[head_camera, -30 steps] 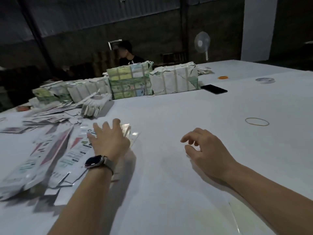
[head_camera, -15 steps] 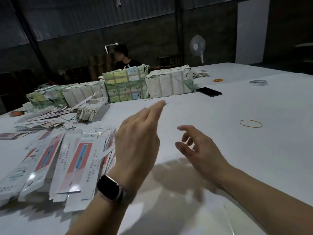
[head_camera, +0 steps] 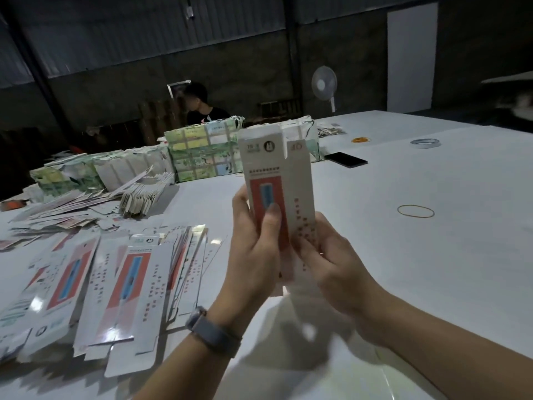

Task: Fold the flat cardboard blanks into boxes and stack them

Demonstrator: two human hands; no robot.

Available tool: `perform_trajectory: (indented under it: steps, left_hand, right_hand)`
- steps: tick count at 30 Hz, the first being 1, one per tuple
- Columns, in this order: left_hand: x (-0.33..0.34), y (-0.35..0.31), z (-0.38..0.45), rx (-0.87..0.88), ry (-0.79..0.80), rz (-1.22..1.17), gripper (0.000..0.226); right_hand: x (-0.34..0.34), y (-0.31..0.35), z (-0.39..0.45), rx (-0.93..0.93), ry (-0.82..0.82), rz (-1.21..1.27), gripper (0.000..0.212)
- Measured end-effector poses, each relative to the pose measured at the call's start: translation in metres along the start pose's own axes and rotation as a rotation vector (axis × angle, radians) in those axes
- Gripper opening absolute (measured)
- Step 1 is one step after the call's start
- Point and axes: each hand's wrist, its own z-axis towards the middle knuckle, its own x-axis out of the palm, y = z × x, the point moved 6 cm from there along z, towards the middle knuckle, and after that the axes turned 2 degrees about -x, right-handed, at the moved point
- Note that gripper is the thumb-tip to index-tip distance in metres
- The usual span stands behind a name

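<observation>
Held blank: 1 flat cardboard blank (head_camera: 278,180) stands upright in the air above the white table (head_camera: 432,255), in front of the person, its top flaps pointing up.
Left hand: the left hand (head_camera: 253,243) grips the lower left edge of the blank, thumb pressed on the red printed panel, the other fingers hidden behind the card.
Right hand: the right hand (head_camera: 331,264) holds the lower right edge, fingers curled onto the dotted panel; how its thumb lies I cannot tell.
Supply: a fanned pile of flat blanks (head_camera: 115,284) lies on the table just left of the hands, overlapping each other.
Weight: it looks very light, I judge; the card stays upright from a hold at the bottom alone.
Stiffness: thin card, stiff along its length but probably easy to bend at the printed creases; a hard squeeze in the middle of a panel could dent it.
Surface: glossy, light reflects on the pile, so it may slip between dry fingers.
Where to hold: best at the 2 long side edges, near the creases, and push them toward each other so the sleeve opens; the small top flaps look weak and should be folded last.
Background: wrapped bundles (head_camera: 202,151), a rubber band (head_camera: 415,211) and a phone (head_camera: 347,160) lie well apart from the work.
</observation>
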Motion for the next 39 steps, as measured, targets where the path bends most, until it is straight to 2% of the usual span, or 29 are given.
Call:
perform_trajectory:
  steps: [3, 6, 10, 13, 14, 17, 19, 22, 34, 39]
  left_hand:
    - [0.013, 0.013, -0.007, -0.052, 0.08, 0.003, 0.066]
    - [0.023, 0.021, -0.015, -0.12, 0.191, -0.035, 0.082]
    - [0.022, 0.028, -0.014, -0.206, 0.202, -0.121, 0.078]
    - [0.021, 0.031, -0.013, -0.3, 0.175, -0.296, 0.044]
    - [0.021, 0.032, -0.013, -0.327, 0.179, -0.336, 0.04]
    - [0.018, 0.039, -0.012, -0.409, 0.203, -0.375, 0.057]
    - [0.023, 0.045, -0.015, -0.464, 0.27, -0.389, 0.067]
    - [0.029, 0.055, -0.022, -0.521, 0.33, -0.373, 0.057]
    - [0.021, 0.059, -0.014, -0.448, 0.268, -0.313, 0.053]
    - [0.019, 0.061, -0.013, -0.396, 0.26, -0.163, 0.048]
  right_hand:
    - [-0.001, 0.01, 0.0, -0.091, -0.017, -0.149, 0.045]
    - [0.002, 0.02, -0.003, -0.206, 0.045, -0.279, 0.053]
    - [0.0, 0.024, -0.004, -0.303, 0.067, -0.341, 0.053]
    - [-0.004, 0.022, -0.003, -0.201, 0.01, -0.144, 0.047]
    - [-0.007, 0.02, -0.002, -0.158, -0.042, -0.108, 0.044]
    - [-0.021, 0.009, 0.002, -0.011, -0.202, -0.123, 0.043]
    - [-0.021, -0.005, 0.003, 0.137, -0.18, -0.017, 0.046]
    - [-0.008, -0.014, 0.0, 0.24, -0.076, 0.173, 0.044]
    - [-0.013, -0.011, 0.006, 0.178, -0.116, 0.328, 0.038]
    - [-0.016, -0.008, 0.006, 0.153, -0.123, 0.244, 0.044]
